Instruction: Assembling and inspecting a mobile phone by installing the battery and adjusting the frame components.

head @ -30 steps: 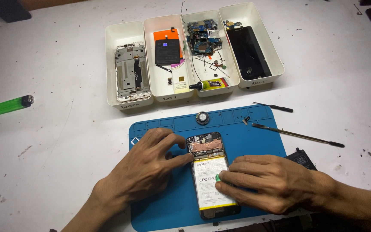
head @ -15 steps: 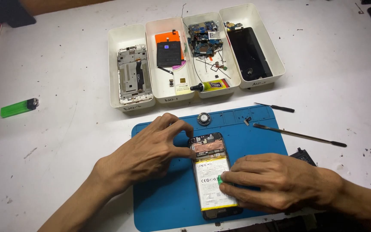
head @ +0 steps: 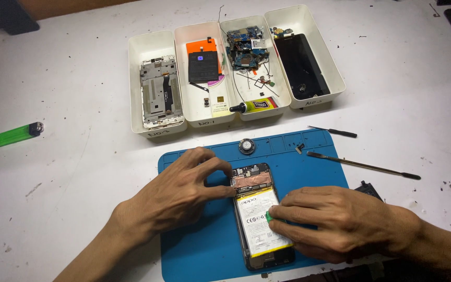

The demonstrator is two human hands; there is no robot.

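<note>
Clearly, the opened phone [head: 259, 214] lies back-up on the blue mat [head: 199, 250] at the near edge of the worktop [head: 69, 156]. The left hand [head: 181, 196] pinches at its upper left corner by the copper shield [head: 251, 180], holding nothing loose. The right hand [head: 335, 222] rests curled over the white battery [head: 259, 222], fingertips at a green tab [head: 269, 215]. Steady, low pressure suits work here; prying hard risks bending the battery.

Phone repair bench: parts trays [head: 155, 44]
</note>
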